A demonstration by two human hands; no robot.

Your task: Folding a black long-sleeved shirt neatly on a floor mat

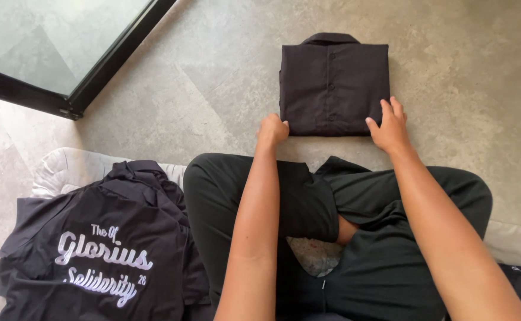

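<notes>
Two bare hands rest at the near edge of a folded black shirt [334, 83], which lies flat on the grey stone floor [213, 77], collar at the far side and button placket running down its middle. Left hand [272, 129]: curled into a loose fist, knuckles touching the shirt's near left corner; whether any cloth is pinched inside cannot be told. Right hand [389, 126]: open, fingers [394, 109] extended and laid flat on the near right corner, pressing rather than clasping. Both forearms reach out over the person's crossed legs in black trousers [385, 238]. Near left: a heap of black garments [103, 249] with white lettering on the top one, resting on a pale cushion [64, 169]. Far left: a dark-framed glass panel [52, 41], well apart from the folded shirt.
</notes>
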